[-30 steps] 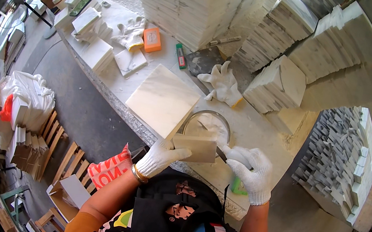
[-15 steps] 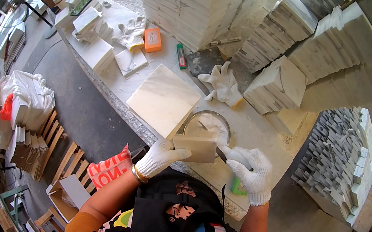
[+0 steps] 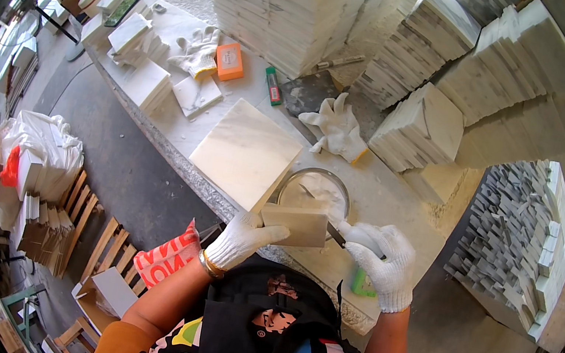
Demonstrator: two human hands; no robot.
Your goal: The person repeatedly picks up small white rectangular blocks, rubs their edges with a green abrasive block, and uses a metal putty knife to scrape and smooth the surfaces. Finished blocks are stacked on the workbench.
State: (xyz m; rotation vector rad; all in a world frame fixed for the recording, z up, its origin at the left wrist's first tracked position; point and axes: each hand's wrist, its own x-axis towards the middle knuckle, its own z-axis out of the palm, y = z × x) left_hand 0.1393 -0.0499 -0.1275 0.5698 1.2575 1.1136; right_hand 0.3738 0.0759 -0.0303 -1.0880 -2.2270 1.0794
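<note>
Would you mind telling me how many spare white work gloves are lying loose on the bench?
2. One loose glove lies beside the orange block at the far left; another loose glove lies further right, before the stacked tiles. Others may be hidden behind stacks.

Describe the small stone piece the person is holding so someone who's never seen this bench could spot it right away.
Start at the long workbench in front of the tall stacks of pale tiles, then find the round metal bowl near its front edge. Just below the bowl, the gloved left hand holds a small beige block off the bench, much smaller than the square slab lying flat beside it.
</note>
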